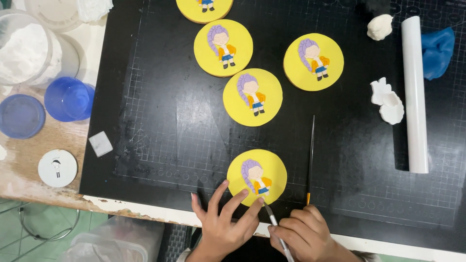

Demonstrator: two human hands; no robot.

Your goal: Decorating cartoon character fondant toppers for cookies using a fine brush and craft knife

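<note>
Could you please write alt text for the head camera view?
A person's left hand steadies a yellow disc bearing a purple-haired figure on a black cutting mat, while the right hand holds a thin tool at its edge. Four similar discs lie beyond.

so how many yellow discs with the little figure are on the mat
5: one by the left hand at, one mid-mat, one above-left, one right, one cut off by the top edge.

Left hand (224,224) spread, fingertips touching nearest yellow disc (257,177) at its six o'clock edge. Right hand (303,234) gripping thin metal tool (275,227), tip apparently at disc's rim. Slim brush (310,157) lying at three o'clock on black mat (160,121).
</note>
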